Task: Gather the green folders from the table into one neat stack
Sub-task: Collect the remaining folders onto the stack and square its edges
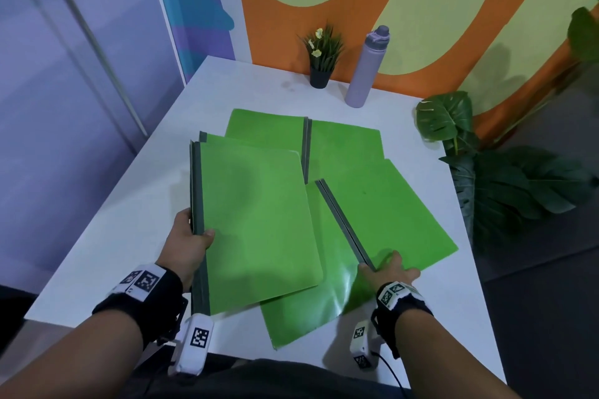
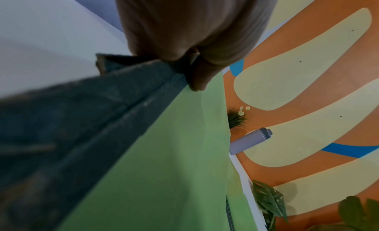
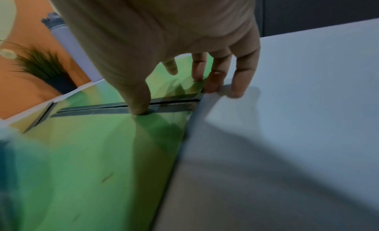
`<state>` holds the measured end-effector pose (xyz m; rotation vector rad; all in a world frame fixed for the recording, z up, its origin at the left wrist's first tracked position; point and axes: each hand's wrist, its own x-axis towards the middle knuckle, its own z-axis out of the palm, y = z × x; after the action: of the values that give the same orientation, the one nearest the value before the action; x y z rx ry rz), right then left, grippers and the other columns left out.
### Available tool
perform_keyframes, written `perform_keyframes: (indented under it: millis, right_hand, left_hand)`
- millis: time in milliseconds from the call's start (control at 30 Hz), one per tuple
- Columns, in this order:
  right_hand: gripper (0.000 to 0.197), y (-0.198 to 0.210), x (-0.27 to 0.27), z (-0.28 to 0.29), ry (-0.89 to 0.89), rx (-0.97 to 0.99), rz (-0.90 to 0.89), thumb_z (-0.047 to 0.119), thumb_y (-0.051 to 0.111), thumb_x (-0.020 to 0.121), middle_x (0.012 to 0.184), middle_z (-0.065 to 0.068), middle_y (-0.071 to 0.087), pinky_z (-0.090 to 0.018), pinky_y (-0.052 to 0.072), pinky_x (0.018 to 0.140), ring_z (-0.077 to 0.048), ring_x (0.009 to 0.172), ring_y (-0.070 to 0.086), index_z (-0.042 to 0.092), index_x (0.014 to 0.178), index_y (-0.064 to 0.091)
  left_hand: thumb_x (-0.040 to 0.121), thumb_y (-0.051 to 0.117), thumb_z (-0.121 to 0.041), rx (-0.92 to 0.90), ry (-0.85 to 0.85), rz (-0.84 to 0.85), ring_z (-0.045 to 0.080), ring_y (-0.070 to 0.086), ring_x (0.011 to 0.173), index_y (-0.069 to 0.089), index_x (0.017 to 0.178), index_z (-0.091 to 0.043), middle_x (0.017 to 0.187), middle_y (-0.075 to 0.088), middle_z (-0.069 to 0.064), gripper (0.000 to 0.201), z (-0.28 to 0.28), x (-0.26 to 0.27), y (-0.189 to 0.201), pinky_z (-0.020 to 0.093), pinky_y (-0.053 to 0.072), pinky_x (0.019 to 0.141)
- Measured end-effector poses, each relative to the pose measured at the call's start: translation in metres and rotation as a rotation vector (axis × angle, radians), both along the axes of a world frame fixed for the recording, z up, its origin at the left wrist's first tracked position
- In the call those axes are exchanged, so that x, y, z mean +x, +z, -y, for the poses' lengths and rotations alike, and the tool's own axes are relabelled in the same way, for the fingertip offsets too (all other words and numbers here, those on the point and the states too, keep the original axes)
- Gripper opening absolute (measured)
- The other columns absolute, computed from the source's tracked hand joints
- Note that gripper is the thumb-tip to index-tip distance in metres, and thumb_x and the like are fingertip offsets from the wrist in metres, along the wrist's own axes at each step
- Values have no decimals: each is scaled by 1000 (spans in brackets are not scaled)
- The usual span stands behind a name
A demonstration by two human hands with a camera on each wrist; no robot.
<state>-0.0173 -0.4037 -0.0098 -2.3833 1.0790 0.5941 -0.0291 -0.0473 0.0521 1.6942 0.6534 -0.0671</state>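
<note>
Head view: left hand (image 1: 189,244) grips two folders (image 1: 259,223); four lie flat.

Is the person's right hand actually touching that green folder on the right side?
Touching. The right wrist view shows the right hand with its thumb tip pressed onto the dark spine of the right green folder and fingertips at its near edge.

Six green folders (image 1: 259,220) are lying overlapped on a white surface (image 1: 129,204), while one lilac bottle (image 1: 364,71) and one small potted plant (image 1: 321,55) are standing along its far edge.
</note>
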Motion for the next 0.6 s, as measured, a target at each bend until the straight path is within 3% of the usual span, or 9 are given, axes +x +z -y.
perform_keyframes:
  millis: [67,133,200,267,300,333,400,500,600]
  right_hand:
    - [86,-2,-1,-5,-12,55,72,40,72,75,134,-13,19,-54,47,97,-48,109,53,27,144,21]
    - [82,-1,2,-9,-97,174,210,14,71,77,138,-12,15,-46,49,97,-38,95,57,20,146,26]
    - [75,6,7,-14,-220,267,336,-4,64,77,138,-13,18,-36,53,83,-24,74,52,16,144,36]
    - [68,16,13,-19,-293,322,411,-10,60,77,138,-14,22,-27,48,61,-20,66,47,16,138,44]
    - [64,20,16,-20,-292,338,437,-10,60,77,137,-14,24,-24,43,56,-20,66,49,16,135,48]
    - [59,23,20,-20,-267,346,465,-9,61,77,137,-15,26,-23,43,56,-22,66,51,14,131,51]
    - [48,29,26,-22,-148,333,522,-6,62,79,139,-15,27,-25,46,69,-26,71,57,8,126,58]
    - [44,34,33,-31,67,292,578,-4,60,84,153,-11,14,-25,44,84,-28,83,62,3,127,57]
    - [47,34,41,-40,164,237,488,1,60,84,152,-14,18,-25,44,88,-31,98,63,3,130,55]
  left_hand:
    - [92,55,-1,-8,-2,-5,35,60,104,39,136,-16,115,61,13,49,2,1,-1,52,49,96]
    - [92,54,0,-13,3,-8,34,59,102,40,135,-15,113,60,13,48,4,1,-1,50,49,95]
    - [92,55,0,-14,11,-16,35,59,104,40,135,-14,114,60,14,48,5,2,-1,51,49,95]
    - [92,55,0,-7,20,-23,35,59,104,39,136,-13,115,60,14,49,4,2,-1,50,49,95]
    - [92,55,0,-9,32,-24,35,59,104,39,136,-13,115,60,14,49,4,2,-2,50,49,95]
    - [92,55,0,-8,46,-25,35,59,104,39,136,-13,114,60,14,49,2,2,-2,50,49,96]
    - [91,55,0,-4,74,-31,38,60,104,40,135,-15,112,60,14,49,0,1,-2,54,49,95]
    - [91,55,-1,-11,84,-37,38,60,102,40,133,-16,110,61,15,48,-1,1,-1,55,50,93]
    - [90,56,-2,-3,67,-39,39,62,100,43,126,-20,110,62,16,43,-1,-4,-3,56,51,91]
